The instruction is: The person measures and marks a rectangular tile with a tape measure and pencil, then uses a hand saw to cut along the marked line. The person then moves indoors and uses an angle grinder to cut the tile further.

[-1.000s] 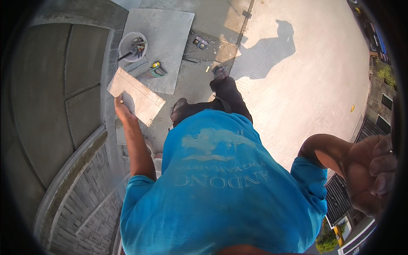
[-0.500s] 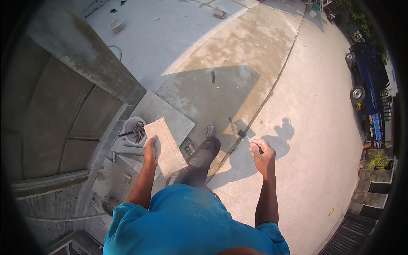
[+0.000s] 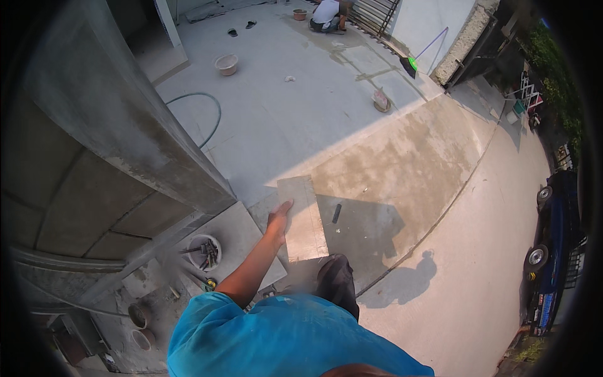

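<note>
My left hand (image 3: 279, 220) is closed on the left edge of a rectangular, beige-grey tile (image 3: 304, 223). It carries the tile out in front of my body, above the ground, with the sunlit lower part looking paler. Just below the tile shows my dark trouser leg (image 3: 339, 283). Nothing of my right hand or forearm shows. To the left of my left arm, a pale bucket (image 3: 218, 246) holding several hand tools stands on a large grey slab (image 3: 251, 235).
A concrete pillar (image 3: 125, 107) rises at left. Ahead lie a dark bar (image 3: 337, 213), a hose (image 3: 220, 113), a basin (image 3: 227, 65) and a bowl (image 3: 381, 102). Far off, a person (image 3: 326, 14) crouches near a broom (image 3: 409, 65). A dark blue vehicle (image 3: 553, 245) stands at right.
My left hand has moved forward and right with the tile. My right hand, pinched and raised before, has left the picture. The view has shifted to show more ground ahead.
</note>
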`<control>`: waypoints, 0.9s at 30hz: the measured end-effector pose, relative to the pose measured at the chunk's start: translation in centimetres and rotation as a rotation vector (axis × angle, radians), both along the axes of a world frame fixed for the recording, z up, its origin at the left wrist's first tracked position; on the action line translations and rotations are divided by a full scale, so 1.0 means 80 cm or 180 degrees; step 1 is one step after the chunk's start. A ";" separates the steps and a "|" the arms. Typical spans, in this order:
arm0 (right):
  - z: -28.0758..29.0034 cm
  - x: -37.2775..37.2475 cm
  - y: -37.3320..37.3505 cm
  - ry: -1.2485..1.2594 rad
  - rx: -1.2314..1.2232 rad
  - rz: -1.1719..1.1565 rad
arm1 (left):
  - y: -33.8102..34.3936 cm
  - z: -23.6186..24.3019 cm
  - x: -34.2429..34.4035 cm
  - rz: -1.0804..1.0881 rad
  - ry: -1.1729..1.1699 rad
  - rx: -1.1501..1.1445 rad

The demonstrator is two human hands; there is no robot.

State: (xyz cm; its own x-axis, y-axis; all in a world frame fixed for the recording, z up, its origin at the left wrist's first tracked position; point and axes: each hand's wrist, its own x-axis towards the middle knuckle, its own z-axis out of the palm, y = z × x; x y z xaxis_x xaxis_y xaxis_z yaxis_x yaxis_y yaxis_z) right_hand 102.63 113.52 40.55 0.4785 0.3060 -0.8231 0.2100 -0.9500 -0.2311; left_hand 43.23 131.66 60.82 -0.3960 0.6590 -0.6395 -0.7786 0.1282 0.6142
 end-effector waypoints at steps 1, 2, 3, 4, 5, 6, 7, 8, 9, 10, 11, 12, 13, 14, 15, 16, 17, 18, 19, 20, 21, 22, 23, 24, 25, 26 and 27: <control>-0.010 -0.020 0.033 0.0028 -0.0098 0.0160 | 0.031 0.004 -0.017 0.0064 0.0051 0.0073; -0.014 -0.046 0.073 0.0055 -0.0147 0.0373 | 0.057 0.002 -0.033 0.0128 0.0079 0.0122; -0.022 -0.076 0.117 0.0073 -0.0181 0.0584 | 0.082 -0.001 -0.051 0.0189 0.0111 0.0167; -0.026 -0.099 0.166 0.0069 -0.0192 0.0863 | 0.108 -0.002 -0.069 0.0309 0.0065 0.0072; -0.032 -0.125 0.220 0.0056 -0.0143 0.1196 | 0.133 -0.003 -0.090 0.0421 0.0023 -0.0024; -0.033 -0.141 0.275 0.0000 -0.0104 0.1567 | 0.155 -0.003 -0.104 0.0516 -0.0044 -0.0139; -0.036 -0.162 0.335 -0.0085 0.0020 0.1965 | 0.172 -0.013 -0.120 0.0626 -0.0216 -0.0084; -0.034 -0.177 0.404 -0.0220 0.0166 0.2403 | 0.193 -0.026 -0.139 0.0722 -0.0383 0.0024; -0.029 -0.203 0.471 -0.0353 0.0319 0.2837 | 0.204 -0.037 -0.171 0.0791 -0.0513 0.0091; -0.023 -0.234 0.576 -0.0560 0.0548 0.3301 | 0.217 -0.046 -0.204 0.0964 -0.0538 0.0013; -0.008 -0.277 0.663 -0.0730 0.0804 0.3591 | 0.221 -0.050 -0.230 0.1077 -0.0574 -0.0134; 0.011 -0.320 0.747 -0.0915 0.1060 0.3763 | 0.235 -0.038 -0.257 0.1144 -0.0412 -0.0144; 0.031 -0.368 0.822 -0.1037 0.1329 0.3809 | 0.243 -0.031 -0.279 0.1187 -0.0275 -0.0169; 0.055 -0.429 0.895 -0.1073 0.1642 0.3814 | 0.248 -0.028 -0.308 0.1231 -0.0258 0.0102; 0.082 -0.499 0.966 -0.1060 0.1985 0.3839 | 0.251 -0.029 -0.336 0.1314 -0.0262 0.0395; 0.114 -0.578 1.031 -0.0987 0.2338 0.3884 | 0.257 -0.029 -0.358 0.1439 -0.0257 0.0699; 0.148 -0.653 1.087 -0.0874 0.2763 0.4002 | 0.268 -0.012 -0.374 0.1495 -0.0367 0.0712; 0.186 -0.731 1.139 -0.0693 0.3266 0.4163 | 0.280 0.005 -0.395 0.1548 -0.0461 0.0742; 0.228 -0.817 1.179 -0.0352 0.3646 0.4422 | 0.275 -0.021 -0.422 0.1777 -0.0360 0.0803; 0.262 -0.894 1.198 -0.0096 0.3520 0.4431 | 0.281 -0.028 -0.438 0.1985 -0.0506 0.0669; 0.291 -0.969 1.210 0.0445 0.3488 0.4222 | 0.291 -0.024 -0.455 0.2200 -0.0657 0.0538; 0.325 -1.045 1.201 0.0585 0.3379 0.4329 | 0.300 -0.017 -0.475 0.2467 -0.0789 0.0401; 0.346 -1.109 1.197 0.0686 0.3279 0.4421 | 0.317 -0.014 -0.496 0.2653 -0.0943 0.0271; 0.342 -1.165 1.192 0.0667 0.3165 0.4616 | 0.323 -0.035 -0.522 0.2725 -0.0936 0.0186; 0.338 -1.215 1.180 0.0674 0.3026 0.4834 | 0.321 -0.071 -0.546 0.2829 -0.0925 0.0079; 0.308 -1.252 1.174 0.0700 0.3267 0.5190 | 0.329 -0.088 -0.584 0.2927 -0.0896 0.0051; 0.277 -1.271 1.152 0.0730 0.2981 0.5617 | 0.343 -0.090 -0.608 0.2859 -0.0520 -0.0114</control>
State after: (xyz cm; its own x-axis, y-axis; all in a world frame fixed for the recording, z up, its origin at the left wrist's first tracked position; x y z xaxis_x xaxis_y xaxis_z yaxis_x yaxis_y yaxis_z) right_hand 0.96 205.72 62.72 -0.8403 0.5207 -0.1511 0.4991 0.6341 -0.5905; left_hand -5.41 159.10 53.66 -0.6531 0.1252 -0.7468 -0.6717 -0.5512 0.4950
